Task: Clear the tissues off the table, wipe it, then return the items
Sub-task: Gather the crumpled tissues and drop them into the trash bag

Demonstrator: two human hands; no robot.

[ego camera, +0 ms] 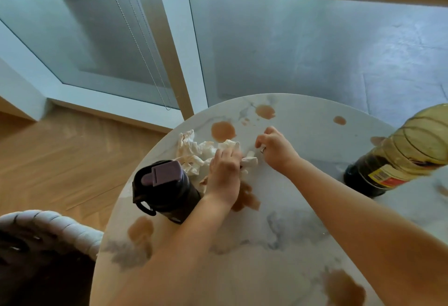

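Crumpled, brown-stained white tissues (191, 153) lie in a heap at the far left of the round marble table (298, 230). My left hand (225, 172) rests on the heap's right side, fingers closed over tissue. My right hand (274, 148) is just to the right, fingers curled down onto the table beside a small tissue scrap (249, 157); whether it pinches anything I cannot tell. Brown spills (223, 131) dot the tabletop. A dark purple flask (164, 189) stands left of my left wrist.
A large plastic bottle of dark liquid (397, 157) stands at the table's right edge. A woven basket rim (60, 228) sits at the lower left over the wooden floor (60, 155). Glass doors with a hanging blind cord (143, 53) are behind the table.
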